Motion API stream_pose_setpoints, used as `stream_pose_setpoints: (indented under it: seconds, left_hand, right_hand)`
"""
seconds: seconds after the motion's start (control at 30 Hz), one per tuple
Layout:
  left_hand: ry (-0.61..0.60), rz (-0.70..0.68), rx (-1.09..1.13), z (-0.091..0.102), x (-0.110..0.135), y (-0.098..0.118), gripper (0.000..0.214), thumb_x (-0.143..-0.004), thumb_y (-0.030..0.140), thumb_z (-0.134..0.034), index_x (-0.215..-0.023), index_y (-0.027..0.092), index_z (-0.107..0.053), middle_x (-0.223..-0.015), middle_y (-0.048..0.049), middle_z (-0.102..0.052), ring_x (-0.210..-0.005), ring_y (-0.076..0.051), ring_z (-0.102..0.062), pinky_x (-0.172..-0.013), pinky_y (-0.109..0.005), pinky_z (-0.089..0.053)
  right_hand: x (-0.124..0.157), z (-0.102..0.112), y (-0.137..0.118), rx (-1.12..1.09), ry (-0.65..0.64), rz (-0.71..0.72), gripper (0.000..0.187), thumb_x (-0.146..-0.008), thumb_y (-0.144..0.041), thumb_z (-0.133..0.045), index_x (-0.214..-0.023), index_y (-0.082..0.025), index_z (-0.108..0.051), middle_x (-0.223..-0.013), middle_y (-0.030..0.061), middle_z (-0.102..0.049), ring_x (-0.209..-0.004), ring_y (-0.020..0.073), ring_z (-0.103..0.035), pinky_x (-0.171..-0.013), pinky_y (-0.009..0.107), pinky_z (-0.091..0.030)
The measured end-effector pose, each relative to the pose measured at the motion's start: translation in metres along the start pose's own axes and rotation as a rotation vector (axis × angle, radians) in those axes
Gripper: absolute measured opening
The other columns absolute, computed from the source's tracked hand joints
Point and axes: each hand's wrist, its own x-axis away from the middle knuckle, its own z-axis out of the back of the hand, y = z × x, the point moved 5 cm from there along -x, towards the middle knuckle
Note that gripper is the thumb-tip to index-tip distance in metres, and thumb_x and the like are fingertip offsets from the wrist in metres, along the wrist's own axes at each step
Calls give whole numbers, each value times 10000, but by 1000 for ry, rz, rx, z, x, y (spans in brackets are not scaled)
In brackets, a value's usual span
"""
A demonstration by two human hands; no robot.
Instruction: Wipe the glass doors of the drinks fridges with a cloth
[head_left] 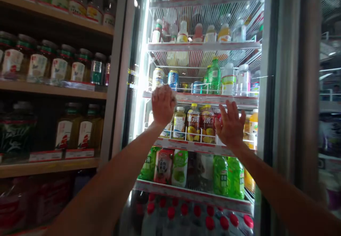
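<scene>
Both my arms reach forward to a lit drinks fridge. My left hand (163, 104) is raised in front of the can shelf, its fingers curled closed. A pale bit shows at its edge, but what it holds is too blurred to make out. Just above it are a blue can (173, 79) and a pale can (158, 78). My right hand (231, 126) is open, fingers spread, before the shelf of tea bottles. Nearest it on the left stands a brown-labelled tea bottle (207, 124). Whether either hand touches glass, I cannot tell.
Wooden shelves at the left carry capped bottles (64, 65). Lower in the fridge are green bottles (236, 177), a red-brown pack (163, 166) and several red-capped bottles (183, 209). A metal frame (287, 86) runs down the fridge's right side.
</scene>
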Motion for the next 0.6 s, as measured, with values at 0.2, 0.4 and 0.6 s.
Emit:
stream_pose_setpoints:
  seconds: [0.2, 0.4, 0.6]
  left_hand:
    - [-193, -405, 112, -17, 12, 57, 439, -883, 299, -407, -1320, 265, -417, -1407, -4, -412, -1364, -205, -239, -1135, -415, -205]
    - [81, 150, -34, 20, -6, -64, 461, -867, 248, -363, -1307, 128, -433, -1379, -125, -433, -1321, -250, -324, -1129, -475, -209]
    - [-65, -213, 28, -13, 6, 43, 464, -857, 295, -425, -1305, 178, -448, -1393, -68, -430, -1341, -272, -274, -1119, -447, -246]
  right_hand:
    - [0, 1, 2, 5, -4, 7, 536, -889, -345, -351, -1408, -236, -270, -1461, 94, -316, -1370, 247, -237, -1073, 510, -190]
    - [0, 2, -1, -4, 14, -1, 528, -884, -342, -380, -1389, -204, -312, -1449, 119, -334, -1369, 255, -240, -1079, 518, -181]
    - [0, 1, -2, -13, 44, 20, 527, -879, -322, -392, -1383, -188, -320, -1448, 124, -335, -1370, 252, -235, -1082, 512, -178]
